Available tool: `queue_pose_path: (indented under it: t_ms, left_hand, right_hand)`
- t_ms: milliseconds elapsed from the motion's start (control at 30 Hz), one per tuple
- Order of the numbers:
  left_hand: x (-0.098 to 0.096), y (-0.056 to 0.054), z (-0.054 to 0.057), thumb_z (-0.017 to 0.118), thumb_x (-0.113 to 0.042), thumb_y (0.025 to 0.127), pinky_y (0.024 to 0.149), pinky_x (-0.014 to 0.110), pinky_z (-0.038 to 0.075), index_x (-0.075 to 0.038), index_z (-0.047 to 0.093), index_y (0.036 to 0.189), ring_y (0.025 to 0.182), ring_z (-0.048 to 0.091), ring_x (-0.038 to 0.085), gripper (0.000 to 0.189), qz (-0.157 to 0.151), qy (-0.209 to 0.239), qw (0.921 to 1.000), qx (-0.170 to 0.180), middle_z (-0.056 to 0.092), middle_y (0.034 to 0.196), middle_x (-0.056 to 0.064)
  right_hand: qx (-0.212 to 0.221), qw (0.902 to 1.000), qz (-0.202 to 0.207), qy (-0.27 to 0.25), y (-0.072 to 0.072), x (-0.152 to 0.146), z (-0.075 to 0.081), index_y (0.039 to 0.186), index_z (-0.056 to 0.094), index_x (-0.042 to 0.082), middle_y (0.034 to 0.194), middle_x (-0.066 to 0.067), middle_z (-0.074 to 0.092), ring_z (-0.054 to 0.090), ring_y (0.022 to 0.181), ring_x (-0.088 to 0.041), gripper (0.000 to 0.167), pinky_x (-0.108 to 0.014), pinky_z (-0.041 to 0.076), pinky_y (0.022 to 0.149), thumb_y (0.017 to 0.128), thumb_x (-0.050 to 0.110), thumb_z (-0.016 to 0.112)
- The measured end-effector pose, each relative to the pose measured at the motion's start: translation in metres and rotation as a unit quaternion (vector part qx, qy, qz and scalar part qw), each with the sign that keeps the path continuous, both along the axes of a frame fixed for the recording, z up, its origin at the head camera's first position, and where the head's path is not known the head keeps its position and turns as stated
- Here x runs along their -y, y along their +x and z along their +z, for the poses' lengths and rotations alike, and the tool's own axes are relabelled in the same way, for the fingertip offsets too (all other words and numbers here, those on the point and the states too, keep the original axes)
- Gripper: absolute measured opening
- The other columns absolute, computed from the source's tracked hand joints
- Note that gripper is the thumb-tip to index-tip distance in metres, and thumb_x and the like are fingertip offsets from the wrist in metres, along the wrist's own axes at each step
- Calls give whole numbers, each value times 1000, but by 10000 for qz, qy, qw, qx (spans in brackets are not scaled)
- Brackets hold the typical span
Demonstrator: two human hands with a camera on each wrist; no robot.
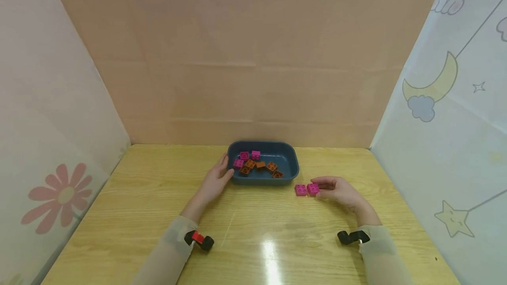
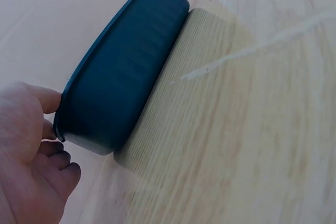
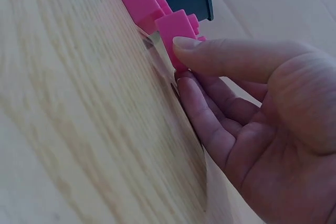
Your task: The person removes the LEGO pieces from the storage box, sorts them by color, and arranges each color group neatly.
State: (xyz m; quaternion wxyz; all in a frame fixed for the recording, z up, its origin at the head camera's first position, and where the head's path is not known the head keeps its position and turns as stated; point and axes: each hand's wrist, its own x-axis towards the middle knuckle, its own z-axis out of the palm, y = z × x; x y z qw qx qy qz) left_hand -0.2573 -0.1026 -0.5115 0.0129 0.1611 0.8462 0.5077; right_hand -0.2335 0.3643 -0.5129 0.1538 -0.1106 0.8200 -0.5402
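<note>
One wood-grain table (image 1: 158,197); open surface left, right and in front. One dark blue tray (image 1: 263,181) near back edge, open room at its right end. Left hand (image 1: 215,179) pinching tray's left rim. Right hand (image 1: 337,190), thumb and fingertips closed on one pink toy brick (image 1: 313,189), just beside a second pink brick (image 1: 301,190), right of tray. Inside: five orange bricks (image 1: 260,166), three pink bricks (image 1: 255,155).

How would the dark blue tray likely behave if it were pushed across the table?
The tray will probably stay stiff: its walls look smooth and undeformed beside the left hand. It should slide rather than tip, being low, broad and flat on the table. The bricks inside may shift, since they lie scattered with bare floor around them.
</note>
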Motion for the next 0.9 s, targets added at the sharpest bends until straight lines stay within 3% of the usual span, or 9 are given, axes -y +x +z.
queue_pose_path:
  t_ms: [467,900]
  left_hand:
    - [1,-2,-2,55,-22,113,129,53,17,6,25,164,161,17,37,66,-11,-57,10000,-3,15,176,23]
    - [2,-1,0,55,-23,113,129,54,16,6,24,165,161,17,39,67,-30,-148,9999,-6,14,176,23]
  right_hand:
    - [-145,9990,1,416,1,9,5,137,67,-6,132,-23,70,69,118,-31,49,-25,58,90,91,5,84]
    - [-331,9977,-30,596,2,9,2,134,70,-2,131,-20,70,69,117,-32,45,-24,57,90,92,5,83]
